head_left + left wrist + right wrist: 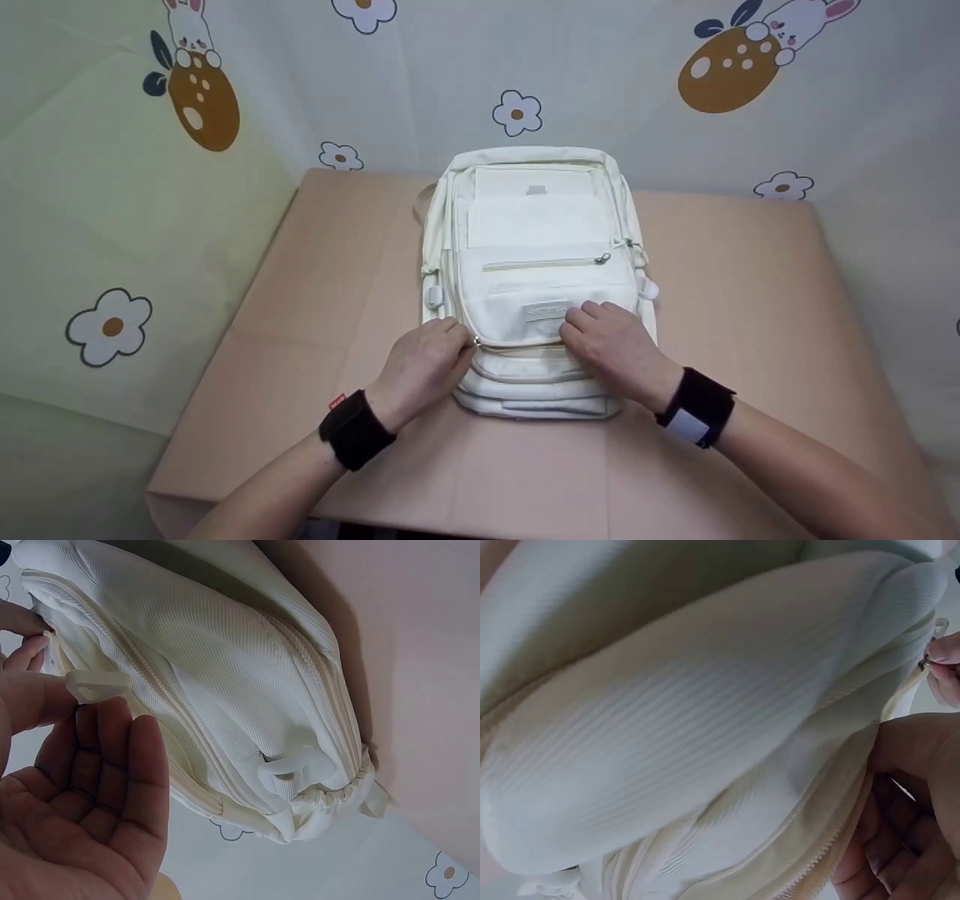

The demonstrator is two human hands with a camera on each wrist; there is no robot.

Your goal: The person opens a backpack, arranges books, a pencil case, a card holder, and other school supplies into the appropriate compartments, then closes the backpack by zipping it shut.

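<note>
A cream backpack (536, 225) lies on its back, front panel up. At the left end of a curved front zipper, my left hand (427, 360) pinches the zipper pull (477, 341) between thumb and forefinger. In the left wrist view, a white plastic loop (97, 686) shows at those fingertips, the other fingers curled below. My right hand (611, 341) grips the edge of the front pocket beside the label patch (546, 311). The right wrist view shows its thumb and fingers around the fabric by the zipper teeth (810, 866); the pocket's inside is hidden.
The backpack lies on a table with a tan cover (337, 270). Pale cloth walls (442, 82) with flower and rabbit prints stand behind and at the sides. A white side buckle (433, 296) and a second small zipper (544, 264) are on the bag.
</note>
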